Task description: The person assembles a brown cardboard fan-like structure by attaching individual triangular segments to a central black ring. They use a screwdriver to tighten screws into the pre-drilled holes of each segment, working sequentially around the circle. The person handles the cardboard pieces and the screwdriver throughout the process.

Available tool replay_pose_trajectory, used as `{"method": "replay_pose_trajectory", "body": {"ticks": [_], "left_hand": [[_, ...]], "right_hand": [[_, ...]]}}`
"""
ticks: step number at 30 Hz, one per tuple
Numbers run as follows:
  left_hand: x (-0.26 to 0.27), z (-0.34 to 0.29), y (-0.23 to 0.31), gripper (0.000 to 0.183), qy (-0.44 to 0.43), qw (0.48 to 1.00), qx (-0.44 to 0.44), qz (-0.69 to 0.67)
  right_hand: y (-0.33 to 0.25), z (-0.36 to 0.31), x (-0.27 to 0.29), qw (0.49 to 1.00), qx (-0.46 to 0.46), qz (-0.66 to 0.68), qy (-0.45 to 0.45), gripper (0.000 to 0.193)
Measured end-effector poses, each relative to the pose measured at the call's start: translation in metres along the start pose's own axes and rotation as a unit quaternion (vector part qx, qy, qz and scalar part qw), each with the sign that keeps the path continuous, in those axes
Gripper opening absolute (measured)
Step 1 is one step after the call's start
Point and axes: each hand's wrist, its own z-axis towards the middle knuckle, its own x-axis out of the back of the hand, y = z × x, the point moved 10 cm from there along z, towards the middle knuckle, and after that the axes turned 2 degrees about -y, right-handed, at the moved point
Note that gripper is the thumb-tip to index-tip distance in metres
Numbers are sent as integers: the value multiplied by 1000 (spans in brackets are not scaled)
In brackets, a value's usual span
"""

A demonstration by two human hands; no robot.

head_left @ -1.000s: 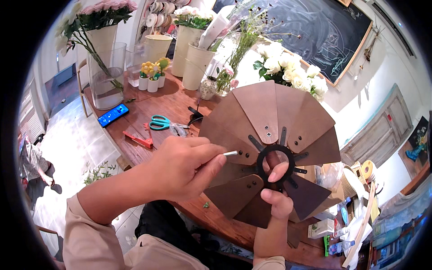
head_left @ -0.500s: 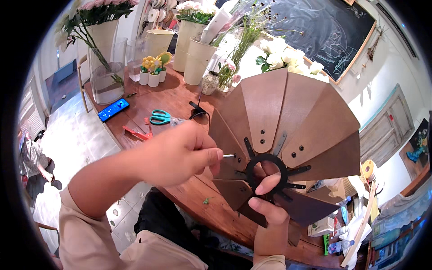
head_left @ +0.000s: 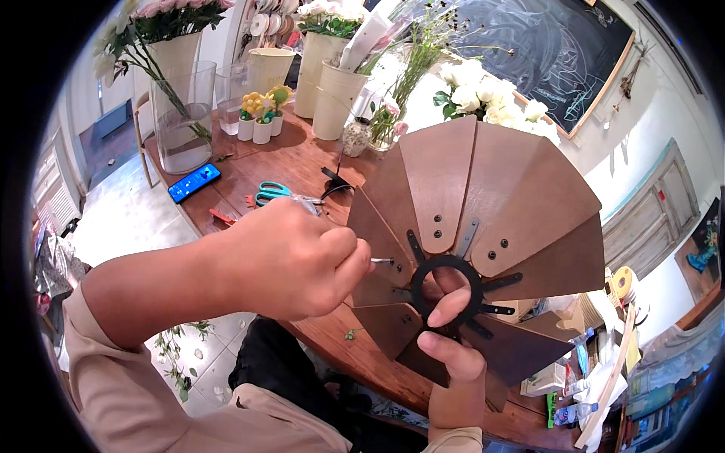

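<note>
My left hand (head_left: 302, 260) is closed in a fist around a slim tool that looks like a screwdriver (head_left: 383, 260). Only its thin metal shaft shows, pointing at a screw on a brown panel just left of the hub. My right hand (head_left: 457, 355) pinches the black ring (head_left: 447, 294) at the hub of a round, fan-like piece, one finger passing through the hole. Wide brown wood-look blades (head_left: 502, 196) spread around this ring, some fixed to dark metal brackets by pairs of black screws. Several brackets at the right and lower side show their bare length.
Teal-handled scissors (head_left: 272, 192), a blue-lit phone (head_left: 195, 183) and a red tool (head_left: 223, 217) lie on the wooden table (head_left: 249, 162). Glass vases (head_left: 185, 143), cream buckets (head_left: 336, 102) and white roses (head_left: 483, 94) stand at the back. Boxes and bottles (head_left: 574, 413) crowd the right side.
My left hand has rolled over, so its back and knuckles now face up, with the shaft still by the same panel. My right hand and the bladed piece have barely moved.
</note>
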Motion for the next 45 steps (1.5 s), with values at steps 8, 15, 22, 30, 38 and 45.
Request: {"method": "replay_pose_trajectory", "body": {"ticks": [8,15,22,30,38,45], "left_hand": [[4,5,-14,13,-46,989,78,-119],[10,11,-12,9,8,976,99,-193],[7,13,-13,7,2,967,117,-226],[5,13,-14,9,13,961,126,-247],[0,14,-21,10,9,930,161,-329],[-4,10,-27,16,-51,905,219,-362]], "right_hand": [[13,2,30,996,-39,-32,71,31],[9,-1,29,997,-26,-18,66,31],[12,-2,29,997,-42,-23,67,30],[3,-1,29,997,-16,3,73,31],[5,0,25,998,-8,23,55,31],[2,-2,16,999,-15,-9,43,28]]}}
